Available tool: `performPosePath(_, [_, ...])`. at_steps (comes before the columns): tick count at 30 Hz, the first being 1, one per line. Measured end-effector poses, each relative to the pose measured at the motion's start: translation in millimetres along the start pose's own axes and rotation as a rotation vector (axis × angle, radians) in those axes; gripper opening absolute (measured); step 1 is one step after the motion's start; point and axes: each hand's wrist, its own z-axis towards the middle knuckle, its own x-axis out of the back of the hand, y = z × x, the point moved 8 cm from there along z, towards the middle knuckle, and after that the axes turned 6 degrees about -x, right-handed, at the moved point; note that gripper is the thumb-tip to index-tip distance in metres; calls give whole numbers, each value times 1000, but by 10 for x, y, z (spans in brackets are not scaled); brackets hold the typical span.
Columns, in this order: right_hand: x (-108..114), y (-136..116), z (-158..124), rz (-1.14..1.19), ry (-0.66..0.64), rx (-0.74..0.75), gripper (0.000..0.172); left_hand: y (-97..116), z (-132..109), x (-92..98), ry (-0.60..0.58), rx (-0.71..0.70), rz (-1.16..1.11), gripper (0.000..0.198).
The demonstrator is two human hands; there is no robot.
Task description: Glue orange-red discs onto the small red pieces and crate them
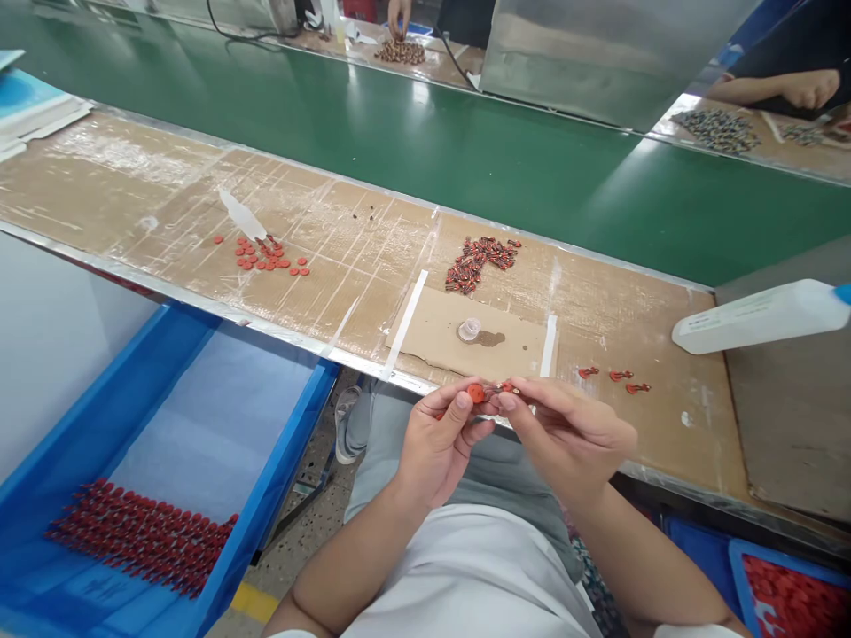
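2 narrow pinches: the left hand (437,446) holds a red disc (475,393) between thumb and finger, and the right hand (565,432) holds a small red part (507,386) just beside it, both just above the table's front edge (199,306).

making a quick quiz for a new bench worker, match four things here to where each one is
Things
1. white plastic bottle
2. small clear plastic cup
3. rows of red parts
4. red disc

Places
A. in the blue tray
B. pinched in the left hand
C. on the cardboard sheet
D. lying on its side at the far right of the view

Right pairs
1-D, 2-C, 3-A, 4-B
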Motion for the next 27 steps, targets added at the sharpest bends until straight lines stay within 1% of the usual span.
performPosePath(3, [-21, -64, 13, -95, -37, 90, 49, 0, -3, -2, 7, 0, 7, 22])
performPosePath(7, [-48, -105, 11, -132, -69, 155, 54, 1, -6, 13, 20, -1, 9, 23])
performPosePath(12, [-72, -110, 1, -110, -99, 189, 55, 8, -7, 14, 8, -13, -3, 21])
performPosePath(18, [-84, -140, 3, -54, -104, 259, 48, 25, -12, -7, -4, -23, -4, 18])
performPosePath(27, [-121, -130, -5, -42, -140, 290, 49, 31, -11, -6, -23, -41, -16, 14])
